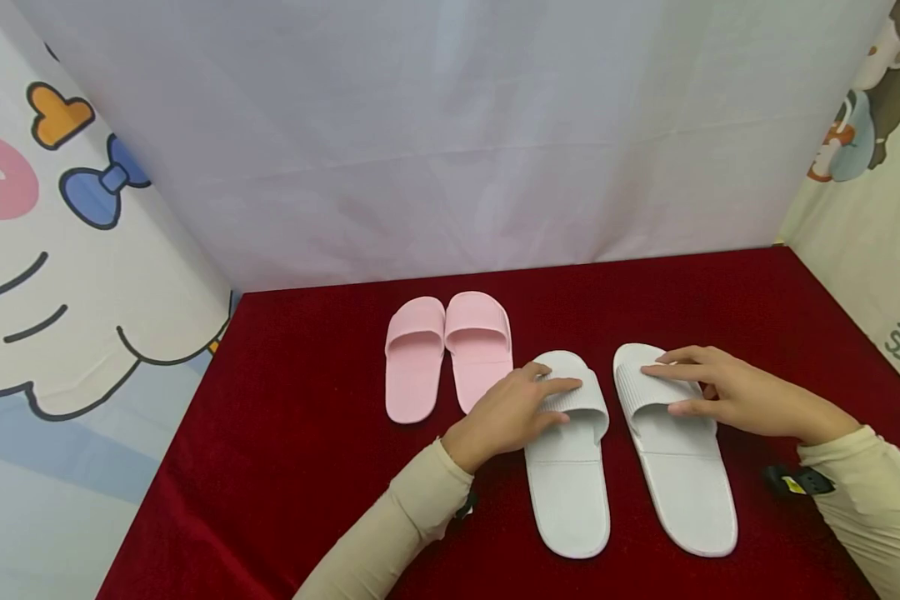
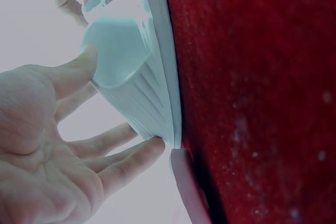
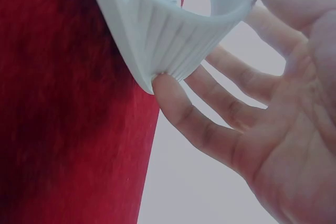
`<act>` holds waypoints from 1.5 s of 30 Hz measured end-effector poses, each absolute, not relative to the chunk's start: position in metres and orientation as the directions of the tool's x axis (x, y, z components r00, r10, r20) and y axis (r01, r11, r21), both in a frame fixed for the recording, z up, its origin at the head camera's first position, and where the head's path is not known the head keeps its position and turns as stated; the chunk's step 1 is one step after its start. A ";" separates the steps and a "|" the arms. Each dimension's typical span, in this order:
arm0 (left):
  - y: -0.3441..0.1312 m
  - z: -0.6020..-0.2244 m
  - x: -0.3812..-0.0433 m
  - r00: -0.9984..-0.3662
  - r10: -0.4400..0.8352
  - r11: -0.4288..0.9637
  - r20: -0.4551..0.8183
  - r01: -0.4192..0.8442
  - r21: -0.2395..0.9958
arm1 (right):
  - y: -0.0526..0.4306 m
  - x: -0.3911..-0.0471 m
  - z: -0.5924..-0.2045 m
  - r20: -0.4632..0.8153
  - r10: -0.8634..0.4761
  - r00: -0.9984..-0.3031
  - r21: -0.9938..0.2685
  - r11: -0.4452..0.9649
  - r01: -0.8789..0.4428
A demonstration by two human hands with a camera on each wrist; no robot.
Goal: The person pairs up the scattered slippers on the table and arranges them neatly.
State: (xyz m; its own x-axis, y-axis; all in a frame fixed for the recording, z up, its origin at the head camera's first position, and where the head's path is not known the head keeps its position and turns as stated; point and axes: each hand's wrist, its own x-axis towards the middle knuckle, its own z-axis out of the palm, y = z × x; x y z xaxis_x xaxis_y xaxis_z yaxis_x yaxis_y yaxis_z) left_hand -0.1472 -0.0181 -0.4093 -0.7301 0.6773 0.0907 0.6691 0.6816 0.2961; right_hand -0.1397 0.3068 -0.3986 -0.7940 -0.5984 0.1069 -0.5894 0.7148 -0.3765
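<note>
Two white slippers lie side by side on a dark red cloth, toes away from me: the left slipper [image 1: 570, 504] and the right slipper [image 1: 690, 500]. My left hand [image 1: 510, 414] rests over the ribbed strap of the left slipper, fingers spread and fairly straight. In the left wrist view the thumb is at the strap's opening and a fingertip [image 2: 156, 144] touches near the toe. Over the right slipper's strap lies my right hand [image 1: 746, 396], its fingers loosely extended. The right wrist view shows a fingertip [image 3: 167, 85] against that slipper's toe end.
A pair of pink slippers, one on the left [image 1: 411, 379] and one on the right [image 1: 478, 354], stands further back, the right one partly behind my left hand. Behind the red cloth [image 1: 292, 400] hangs a white curtain [image 1: 495, 167]. Cartoon-printed sheets flank both sides.
</note>
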 end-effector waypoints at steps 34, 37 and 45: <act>-0.015 -0.411 -0.148 -0.748 0.659 0.700 0.081 0.649 0.297 | 0.289 -0.140 -0.403 0.052 -0.631 -0.774 -0.421 0.689 -0.590; -0.013 -0.411 -0.148 -0.756 0.649 0.705 0.082 0.639 0.308 | 0.289 -0.139 -0.403 0.064 -0.639 -0.767 -0.422 0.679 -0.601; -0.012 -0.409 -0.148 -0.776 0.625 0.717 0.078 0.611 0.336 | 0.289 -0.139 -0.408 0.117 -0.642 -0.757 -0.384 0.674 -0.631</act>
State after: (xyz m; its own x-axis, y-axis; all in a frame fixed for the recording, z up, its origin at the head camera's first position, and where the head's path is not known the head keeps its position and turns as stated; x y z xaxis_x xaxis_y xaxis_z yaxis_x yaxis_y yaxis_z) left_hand -0.1483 -0.0116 -0.4093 -0.7764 0.6254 0.0778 0.6111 0.7168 0.3357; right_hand -0.1387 0.2886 -0.4075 -0.7573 -0.6424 0.1172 -0.6312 0.6741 -0.3837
